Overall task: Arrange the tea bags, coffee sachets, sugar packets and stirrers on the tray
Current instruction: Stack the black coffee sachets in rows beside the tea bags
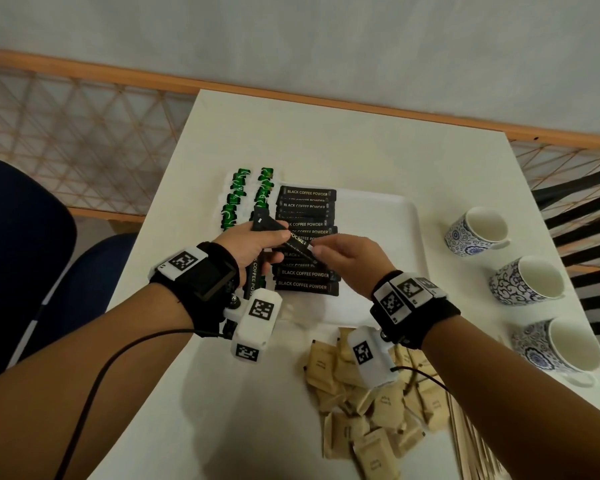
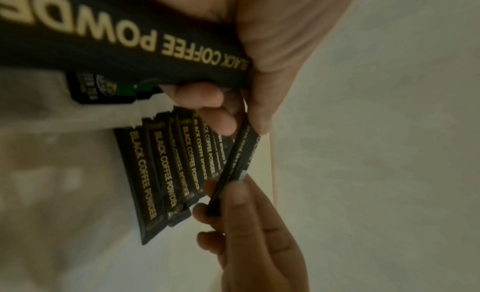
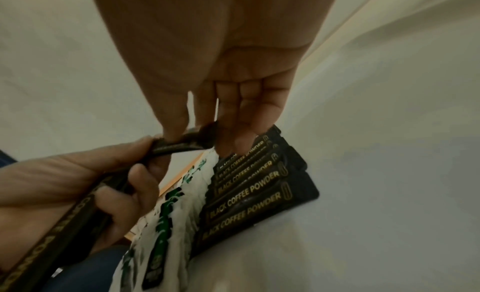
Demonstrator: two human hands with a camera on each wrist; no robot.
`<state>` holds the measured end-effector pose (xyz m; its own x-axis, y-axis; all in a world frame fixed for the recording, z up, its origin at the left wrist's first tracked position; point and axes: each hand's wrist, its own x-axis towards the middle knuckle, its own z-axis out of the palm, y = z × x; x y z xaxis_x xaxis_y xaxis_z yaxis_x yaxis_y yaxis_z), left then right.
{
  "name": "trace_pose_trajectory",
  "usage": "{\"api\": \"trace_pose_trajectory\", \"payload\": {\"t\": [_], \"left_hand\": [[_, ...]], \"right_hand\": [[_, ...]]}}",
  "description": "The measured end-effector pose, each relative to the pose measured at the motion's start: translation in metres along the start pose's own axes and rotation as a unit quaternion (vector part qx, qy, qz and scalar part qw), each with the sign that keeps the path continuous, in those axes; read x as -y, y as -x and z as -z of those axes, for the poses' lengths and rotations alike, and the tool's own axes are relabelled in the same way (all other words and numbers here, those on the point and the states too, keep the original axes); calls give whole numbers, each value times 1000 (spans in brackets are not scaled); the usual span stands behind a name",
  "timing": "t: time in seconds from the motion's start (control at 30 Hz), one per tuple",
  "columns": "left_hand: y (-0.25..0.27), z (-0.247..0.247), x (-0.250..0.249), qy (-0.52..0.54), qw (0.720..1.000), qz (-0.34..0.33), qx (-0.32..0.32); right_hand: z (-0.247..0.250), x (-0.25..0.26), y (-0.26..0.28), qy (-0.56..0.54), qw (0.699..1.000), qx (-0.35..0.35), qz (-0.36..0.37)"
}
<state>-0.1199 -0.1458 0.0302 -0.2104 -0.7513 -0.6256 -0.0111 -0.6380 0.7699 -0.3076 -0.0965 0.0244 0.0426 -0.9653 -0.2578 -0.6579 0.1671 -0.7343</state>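
Risk lay in the handover: the left hand [image 1: 253,244] gripped a bundle of coffee sachets [image 1: 257,271] while the right hand's [image 1: 343,261] fingers [image 3: 174,119] pinched one sachet [image 1: 300,241] above the tray's [image 1: 388,216] row near the bench's far left corner, so a tug could spill the bundle and scatter it.

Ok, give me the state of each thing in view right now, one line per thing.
Left hand: grips spare coffee sachets.
Right hand: pinches one sachet.
Coffee row: overlapped on tray.
Tea bags: two columns at the tray's left.
Sugar packets: loose pile, off tray.
Stirrers: off tray.
Cups: empty.
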Motion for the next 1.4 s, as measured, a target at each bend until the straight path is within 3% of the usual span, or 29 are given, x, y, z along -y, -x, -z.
{"api": "trace_pose_trajectory", "payload": {"t": [0.07,0.2,0.33,0.67,0.77,0.9,1.4], "left_hand": [[2,-4,0,-3,1000,7,9],[4,-4,-2,9,999,45,4],[5,-4,-4,4,998,58,4],[7,-2,0,-9,999,37,-22],[5,2,-4,-1,997,29,-65],[6,9,-16,20,994,35,-99],[5,4,-13,94,992,54,-60]], "right_hand": [[0,0,-1,26,999,19,8],[7,-7,-2,18,998,-67,3],[10,-7,2,89,992,-74,54],[9,-11,6,-14,1000,-27,-7],[11,-17,4,50,998,-15,-31],[5,-24,7,176,983,52,-32],[-8,-20,6,196,978,55,-53]]}}
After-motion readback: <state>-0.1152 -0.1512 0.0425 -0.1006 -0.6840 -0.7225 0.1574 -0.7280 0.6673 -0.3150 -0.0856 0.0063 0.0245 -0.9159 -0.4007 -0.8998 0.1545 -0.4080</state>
